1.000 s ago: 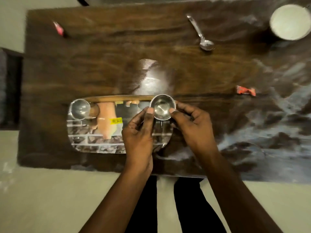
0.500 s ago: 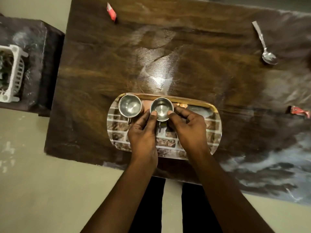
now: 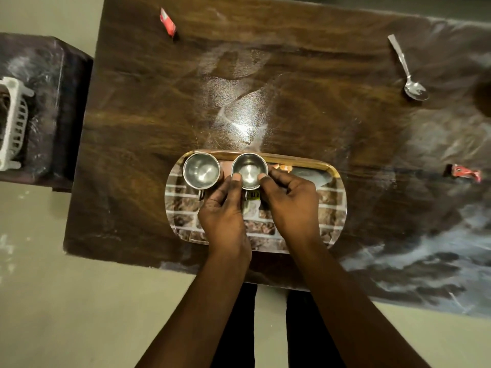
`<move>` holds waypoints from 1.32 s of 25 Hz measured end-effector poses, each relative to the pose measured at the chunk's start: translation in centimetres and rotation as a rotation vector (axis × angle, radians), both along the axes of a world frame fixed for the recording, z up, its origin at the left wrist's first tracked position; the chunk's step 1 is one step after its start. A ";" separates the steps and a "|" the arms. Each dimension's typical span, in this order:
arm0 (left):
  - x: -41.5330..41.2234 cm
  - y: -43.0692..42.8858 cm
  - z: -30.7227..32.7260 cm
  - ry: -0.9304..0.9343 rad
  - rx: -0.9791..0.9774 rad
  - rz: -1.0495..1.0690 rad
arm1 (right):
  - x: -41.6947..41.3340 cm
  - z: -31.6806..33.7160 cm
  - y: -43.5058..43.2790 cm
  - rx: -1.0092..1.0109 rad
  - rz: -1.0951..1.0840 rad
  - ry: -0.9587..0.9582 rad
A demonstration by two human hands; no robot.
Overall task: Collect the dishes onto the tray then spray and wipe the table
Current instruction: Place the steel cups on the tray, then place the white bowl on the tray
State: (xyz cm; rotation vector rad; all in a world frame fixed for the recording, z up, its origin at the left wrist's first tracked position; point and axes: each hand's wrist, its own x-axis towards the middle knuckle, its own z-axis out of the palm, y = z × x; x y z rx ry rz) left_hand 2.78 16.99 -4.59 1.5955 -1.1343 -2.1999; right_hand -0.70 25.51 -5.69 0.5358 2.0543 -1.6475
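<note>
Between the two hands, a small steel cup (image 3: 249, 170) is pinched at its near rim: the left hand (image 3: 223, 216) has its thumb on the rim's left side, and the right hand (image 3: 291, 205) has a fingertip on the right side. Both hands are thus closed on this cup, which stands upright on the far part of the tray (image 3: 333, 208). Just left of the left hand, a second steel cup (image 3: 201, 170) is set upright on the same tray, close beside the first one; whether the two touch cannot be told. The tray, printed with a brick pattern, is laid on the dark wooden desk (image 3: 159, 115) under both hands. Far beyond the right hand, a spoon (image 3: 409, 73) is lying on the desk, and to the right of that hand a red wrapper (image 3: 466, 173) is seen. Another red wrapper (image 3: 168, 22) is lying far beyond the left hand. Well to the left, a white basket (image 3: 13, 123) is seen on a separate dark surface.
</note>
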 end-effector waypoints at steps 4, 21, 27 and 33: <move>0.0 0.0 0.4 -0.027 -0.024 -0.006 | 0.0 0.0 0.1 -0.006 -0.010 -0.004; -6.2 14.3 3.6 0.041 -0.344 -0.657 | -4.7 1.3 25.8 0.064 -0.319 -0.035; -14.7 24.7 2.0 0.066 -0.210 -0.788 | -11.6 3.3 39.6 0.097 -0.507 0.046; -24.4 33.6 1.6 0.117 -0.059 -0.931 | -20.3 1.4 45.8 -0.022 -0.485 0.109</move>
